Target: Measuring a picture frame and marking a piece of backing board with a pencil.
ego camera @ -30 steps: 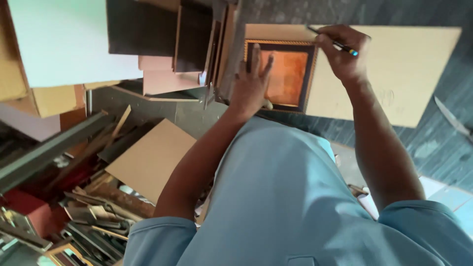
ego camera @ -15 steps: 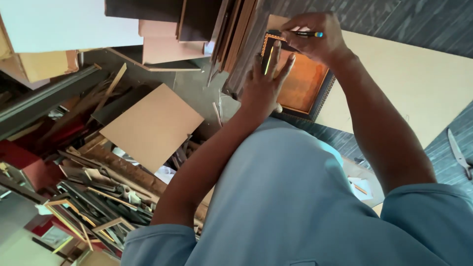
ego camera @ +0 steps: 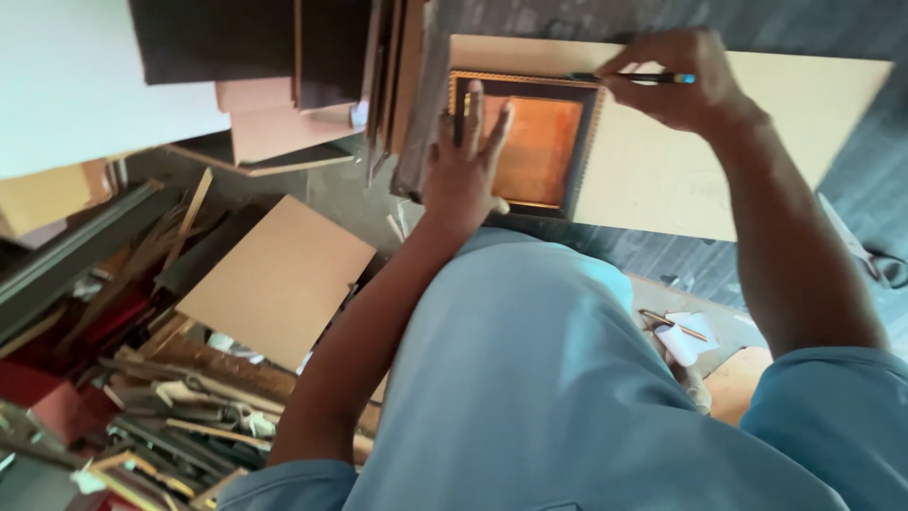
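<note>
My left hand [ego camera: 465, 170] lies hemmed between leaning boards [ego camera: 402, 90] and the picture frame [ego camera: 530, 142]. My right hand [ego camera: 673, 80] has open beige sheet [ego camera: 747, 142] beside it. Scrap mouldings [ego camera: 161, 416] crowd the floor at left; a loose board [ego camera: 276, 279] lies there.

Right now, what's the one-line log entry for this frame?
left hand: flat on picture frame | right hand: holds pencil at frame's edge | frame: lies on tan board

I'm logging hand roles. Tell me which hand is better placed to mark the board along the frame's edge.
Right. The right hand holds the pencil with its tip at the picture frame edge on the tan board; the left hand lies flat on the frame, apparently steadying it.
</note>
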